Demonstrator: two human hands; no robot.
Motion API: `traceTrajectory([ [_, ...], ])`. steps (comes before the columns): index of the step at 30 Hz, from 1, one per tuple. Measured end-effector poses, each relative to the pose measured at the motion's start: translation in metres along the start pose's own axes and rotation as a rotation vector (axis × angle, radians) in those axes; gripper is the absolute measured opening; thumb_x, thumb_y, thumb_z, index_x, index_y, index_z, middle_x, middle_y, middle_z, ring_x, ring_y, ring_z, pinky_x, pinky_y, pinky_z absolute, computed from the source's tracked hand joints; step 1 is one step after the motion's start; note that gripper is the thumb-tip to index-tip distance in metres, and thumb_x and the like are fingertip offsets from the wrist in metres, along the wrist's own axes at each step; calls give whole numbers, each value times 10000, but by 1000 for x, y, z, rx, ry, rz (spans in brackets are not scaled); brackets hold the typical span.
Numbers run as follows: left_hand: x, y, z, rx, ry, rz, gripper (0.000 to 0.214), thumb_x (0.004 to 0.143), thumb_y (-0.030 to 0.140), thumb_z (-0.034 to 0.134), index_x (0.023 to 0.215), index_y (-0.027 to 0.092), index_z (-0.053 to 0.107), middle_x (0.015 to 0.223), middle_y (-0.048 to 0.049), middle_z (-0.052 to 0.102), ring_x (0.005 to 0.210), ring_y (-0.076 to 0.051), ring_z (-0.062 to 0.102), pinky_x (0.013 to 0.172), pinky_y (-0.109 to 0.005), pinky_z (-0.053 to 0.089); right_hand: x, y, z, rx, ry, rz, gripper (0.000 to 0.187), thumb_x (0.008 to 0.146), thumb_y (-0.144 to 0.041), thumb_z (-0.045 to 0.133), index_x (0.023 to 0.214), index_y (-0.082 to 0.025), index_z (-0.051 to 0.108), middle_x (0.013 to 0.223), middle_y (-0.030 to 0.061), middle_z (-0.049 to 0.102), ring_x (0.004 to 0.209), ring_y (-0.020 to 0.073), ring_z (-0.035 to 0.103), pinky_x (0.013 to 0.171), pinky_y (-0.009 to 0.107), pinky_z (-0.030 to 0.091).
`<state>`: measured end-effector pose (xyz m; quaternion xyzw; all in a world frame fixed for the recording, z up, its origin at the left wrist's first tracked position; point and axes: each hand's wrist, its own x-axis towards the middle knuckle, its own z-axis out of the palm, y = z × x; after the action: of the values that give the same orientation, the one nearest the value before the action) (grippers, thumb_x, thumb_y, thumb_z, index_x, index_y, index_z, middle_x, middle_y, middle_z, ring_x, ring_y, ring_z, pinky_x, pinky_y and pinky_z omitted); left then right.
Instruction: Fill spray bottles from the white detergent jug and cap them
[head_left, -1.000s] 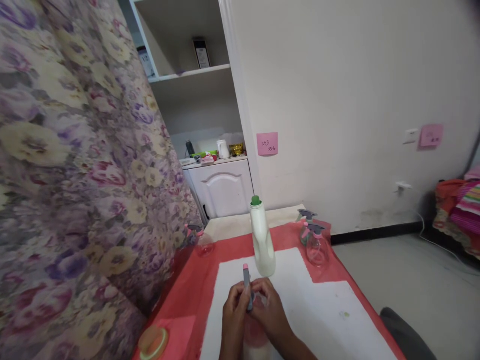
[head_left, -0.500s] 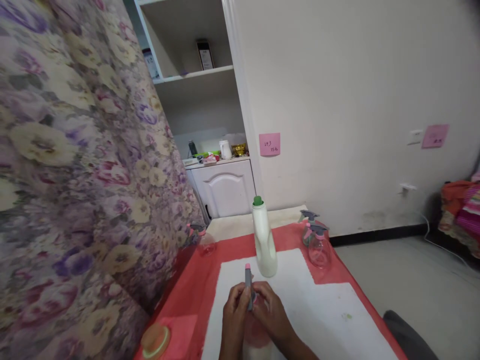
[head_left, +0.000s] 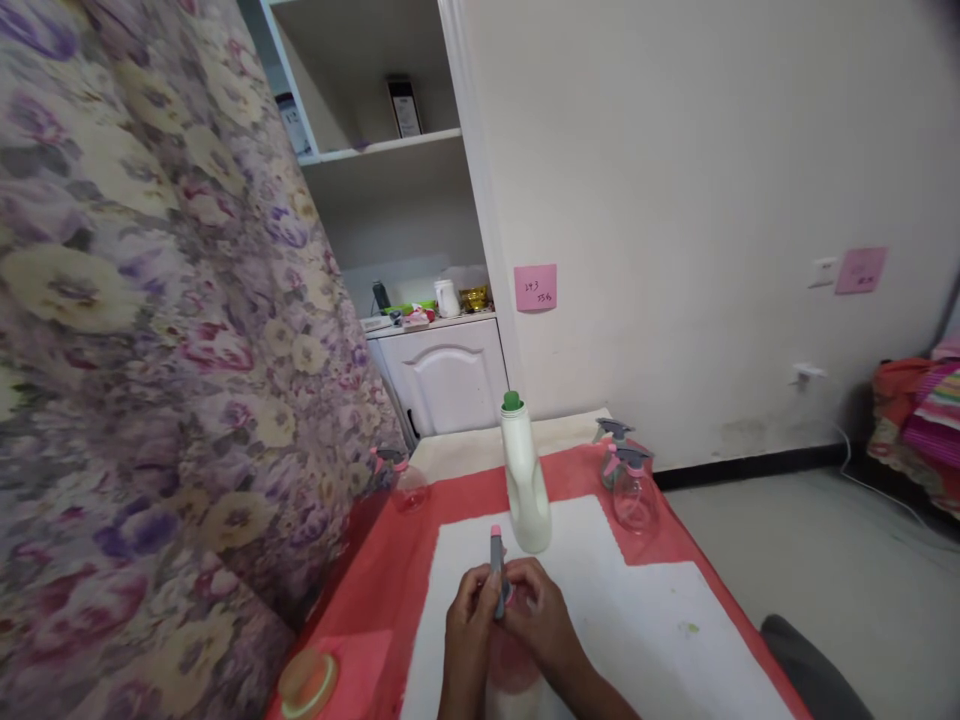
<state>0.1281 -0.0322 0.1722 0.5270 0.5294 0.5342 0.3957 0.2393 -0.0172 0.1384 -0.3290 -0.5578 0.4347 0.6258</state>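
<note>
A clear, pink-tinted spray bottle [head_left: 514,665] stands between my hands, low in the head view. Its grey trigger sprayer [head_left: 496,560] has a pink nozzle tip that points away from me. My left hand [head_left: 469,635] is closed round the sprayer from the left, thumb along its top. On the other side, my right hand [head_left: 546,625] has its fingers curled at the bottle's neck, where a bit of pink collar shows. The fingers partly hide the neck and trigger. Just beyond them, a pale green jug [head_left: 529,505] with a green pouring spout stands upright and uncapped.
Two spray bottles [head_left: 635,500] stand at the table's back right, another spray bottle [head_left: 409,488] at the back left. A round lid-like object [head_left: 309,685] lies front left. White cloth [head_left: 637,630] covers part of the red cloth [head_left: 360,610]. A floral curtain [head_left: 187,350] borders the left.
The view has shifted slightly. Both hands stay on the spray bottle with almost the same grip, and the jug and other bottles have not moved on the table.
</note>
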Motion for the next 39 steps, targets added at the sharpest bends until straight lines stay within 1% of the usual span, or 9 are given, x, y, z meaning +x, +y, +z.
traceTrajectory([
  [3, 0, 1, 0, -2, 11, 4, 370, 794, 542, 629, 913, 194, 669, 927, -46, 725, 875, -231, 651, 794, -301, 506, 0, 0, 1, -13, 7, -11, 230, 682, -267, 748, 879, -201, 648, 952, 55, 643, 937, 257, 638, 862, 364, 501],
  [6, -2, 3, 1, -17, 41, 8, 387, 774, 547, 646, 918, 190, 682, 931, -54, 731, 897, -243, 660, 807, -313, 516, -1, -1, 0, 5, -74, -50, 238, 761, -330, 684, 962, -202, 668, 999, 70, 659, 979, 257, 638, 901, 377, 497],
  [11, -4, 7, 3, -24, 38, -3, 377, 768, 554, 649, 883, 197, 677, 925, -46, 733, 877, -235, 657, 812, -312, 519, -1, -2, 0, 0, -11, -12, 193, 744, -347, 719, 851, -197, 662, 908, 54, 654, 897, 243, 650, 825, 346, 517],
  [19, -8, 7, 4, -24, 23, 6, 353, 820, 531, 613, 928, 198, 655, 960, -40, 725, 909, -230, 644, 819, -301, 503, -3, 3, 0, -30, -54, -21, 147, 791, -283, 637, 915, -209, 665, 949, 50, 657, 946, 238, 656, 887, 367, 519],
  [23, -10, 6, 2, -23, 27, -6, 382, 848, 533, 576, 1021, 201, 649, 1070, -58, 713, 1010, -245, 634, 914, -334, 489, -13, 21, 0, -63, -11, 16, 491, 641, -199, 725, 1120, -236, 629, 1097, 63, 673, 1070, 283, 638, 962, 420, 506],
  [25, -12, 3, -1, -40, 14, 0, 410, 870, 543, 535, 1081, 207, 638, 1167, -66, 689, 1093, -250, 613, 985, -353, 465, -23, 34, -3, -105, 9, 47, 661, 572, -187, 766, 1208, -248, 594, 1163, 69, 664, 1118, 306, 625, 983, 434, 505],
  [30, -16, -26, -12, -36, 25, -32, 507, 798, 606, 585, 1060, 183, 680, 1187, -99, 702, 1165, -292, 609, 1068, -402, 437, -48, 65, -10, -241, 97, 53, 788, 526, -226, 815, 1269, -231, 553, 1217, 100, 648, 1152, 341, 616, 1022, 457, 497],
  [35, -18, -52, -18, -16, 135, -138, 556, 689, 676, 633, 966, 207, 743, 1182, -114, 725, 1197, -338, 606, 1048, -425, 477, -57, 73, -16, -230, 109, 4, 672, 629, -268, 769, 1262, -223, 551, 1197, 139, 668, 1111, 355, 650, 986, 496, 527],
  [39, -23, -48, -15, -64, 40, -122, 596, 737, 663, 605, 1061, 175, 712, 1212, -120, 709, 1202, -314, 605, 1090, -431, 441, -57, 65, -26, -243, 68, -5, 590, 725, -305, 709, 1289, -236, 549, 1243, 131, 662, 1139, 330, 648, 987, 473, 538],
])
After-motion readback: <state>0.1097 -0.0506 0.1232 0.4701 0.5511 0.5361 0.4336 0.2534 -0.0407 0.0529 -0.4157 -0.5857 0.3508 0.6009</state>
